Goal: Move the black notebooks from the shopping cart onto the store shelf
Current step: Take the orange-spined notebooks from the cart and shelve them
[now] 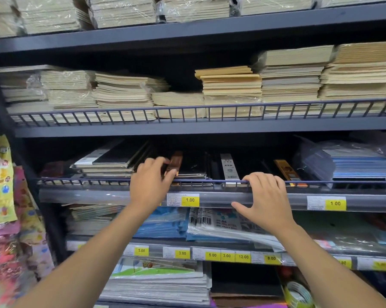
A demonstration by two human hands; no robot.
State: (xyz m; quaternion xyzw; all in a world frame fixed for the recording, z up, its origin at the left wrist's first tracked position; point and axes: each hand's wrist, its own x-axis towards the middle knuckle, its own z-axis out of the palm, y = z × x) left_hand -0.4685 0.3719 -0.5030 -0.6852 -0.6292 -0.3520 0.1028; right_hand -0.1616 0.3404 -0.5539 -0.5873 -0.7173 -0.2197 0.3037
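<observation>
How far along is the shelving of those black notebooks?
Done: black notebooks lie on the shelf. In hand: the left hand grips that stack's edge, the right hand rests on the wire rail. Left: unclear, since no cart is in view.

A low wire rail [98,181] runs along the near edge of the store shelf [98,196], so entry goes over it. Above the black notebooks [192,165] a dark gap lies open under the upper shelf board [187,130]. A tilted stack [112,161] closes the left, wrapped blue packs [354,163] the right.
</observation>
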